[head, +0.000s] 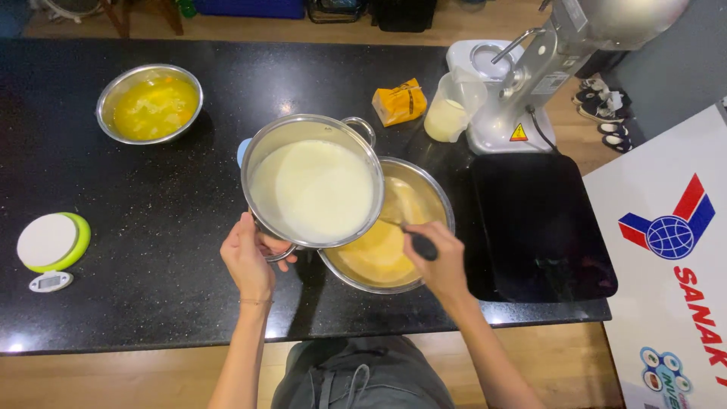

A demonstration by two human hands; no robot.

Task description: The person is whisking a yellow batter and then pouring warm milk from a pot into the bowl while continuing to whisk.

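My left hand (pixel 248 261) grips the near handle of a steel pot (pixel 312 129) full of white liquid, held above the counter and overlapping the rim of a steel mixing bowl (pixel 433 189). The bowl holds a yellow mixture (pixel 379 254). My right hand (pixel 439 257) is closed around the dark handle of a utensil (pixel 422 246) whose other end reaches into the bowl's mixture.
Another steel bowl (pixel 113 95) with yellow liquid sits at the far left. A round green-rimmed kitchen scale (pixel 51 242) lies at the left edge. An orange carton (pixel 399 102), a plastic measuring jug (pixel 453 106), a stand mixer (pixel 530 83) and a black tray (pixel 538 227) occupy the right side.
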